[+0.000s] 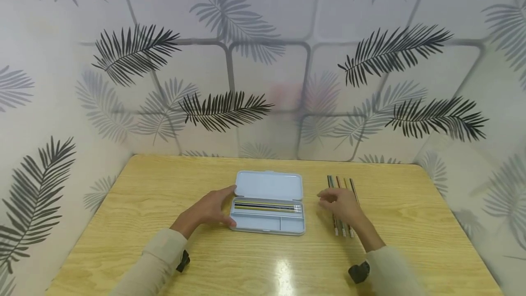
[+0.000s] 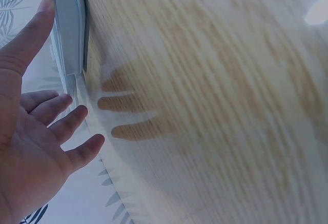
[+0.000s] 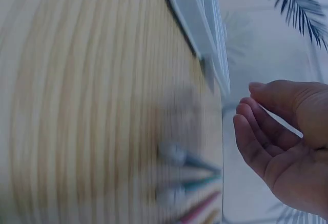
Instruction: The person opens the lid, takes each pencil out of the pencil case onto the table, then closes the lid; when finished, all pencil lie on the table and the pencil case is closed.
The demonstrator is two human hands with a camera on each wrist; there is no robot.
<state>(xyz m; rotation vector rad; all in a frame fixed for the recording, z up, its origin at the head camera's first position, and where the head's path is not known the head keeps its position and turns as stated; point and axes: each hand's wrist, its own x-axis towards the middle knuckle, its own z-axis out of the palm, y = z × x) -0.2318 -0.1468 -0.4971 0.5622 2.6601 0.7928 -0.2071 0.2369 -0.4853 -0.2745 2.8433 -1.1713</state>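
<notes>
A pale blue pencil case lies on the table with its lid folded back. Several pencils lie side by side in its long upper compartment; two lower compartments hold nothing visible. At the case's left end is my left hand, its thumb against the side and its fingers spread. Right of the case, my right hand hovers over a row of loose pencils, partly covering them. Its fingers bend loosely towards the thumb, with nothing between them.
The wooden table reaches back to a wall patterned with dark leaves. Small black devices sit at both wrists, one by the left cuff. Light glares off the table near its front.
</notes>
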